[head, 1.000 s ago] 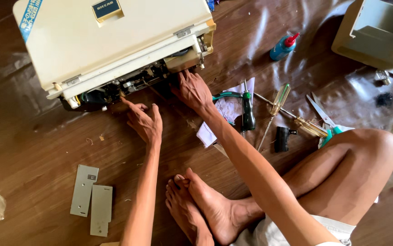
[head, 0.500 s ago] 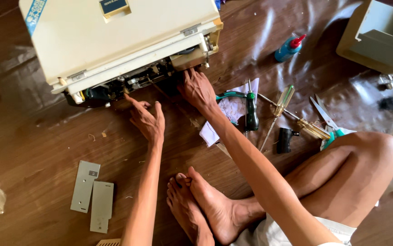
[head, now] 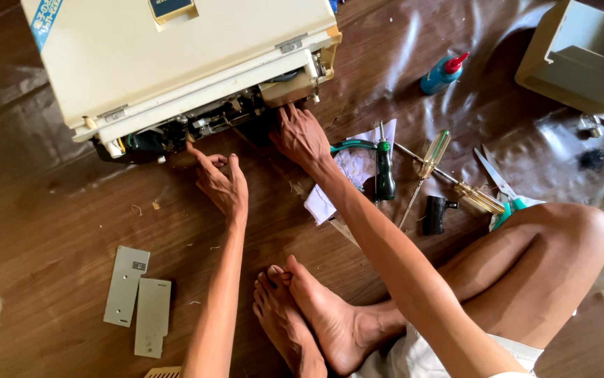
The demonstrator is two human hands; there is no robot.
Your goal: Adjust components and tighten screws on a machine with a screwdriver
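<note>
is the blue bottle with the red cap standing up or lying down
Lying down. The blue bottle rests on its side on the brown floor sheet, red cap pointing up and to the right, well away from both hands.

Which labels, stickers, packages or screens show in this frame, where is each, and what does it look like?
Blue sticker: upper left corner of the cream machine casing, a slanted strip with pale print.
Dark nameplate: top edge of the casing, a dark rectangle in a tan frame.
Small label: on the grey plate lying on the floor at lower left, white with dark marks.
No screens.
</note>
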